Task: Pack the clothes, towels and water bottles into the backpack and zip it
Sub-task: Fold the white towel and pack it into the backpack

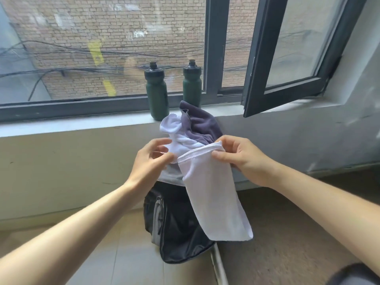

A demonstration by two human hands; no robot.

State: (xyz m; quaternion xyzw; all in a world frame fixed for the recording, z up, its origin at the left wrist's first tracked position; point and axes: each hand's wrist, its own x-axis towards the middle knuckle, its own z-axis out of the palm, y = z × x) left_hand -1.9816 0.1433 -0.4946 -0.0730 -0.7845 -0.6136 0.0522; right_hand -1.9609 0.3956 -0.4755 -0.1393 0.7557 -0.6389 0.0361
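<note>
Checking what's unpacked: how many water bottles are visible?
2. Left dark green plastic bottle stands on the pale windowsill; right dark green plastic bottle beside it, base behind grey cloth. The black backpack may hide more.

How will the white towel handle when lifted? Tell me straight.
Likely floppy: the white towel hangs limp below the right hand. Probably light, since thumb and fingers alone hold its hem. It looks unlikely to slip, because the cloth looks soft and matte.
</note>
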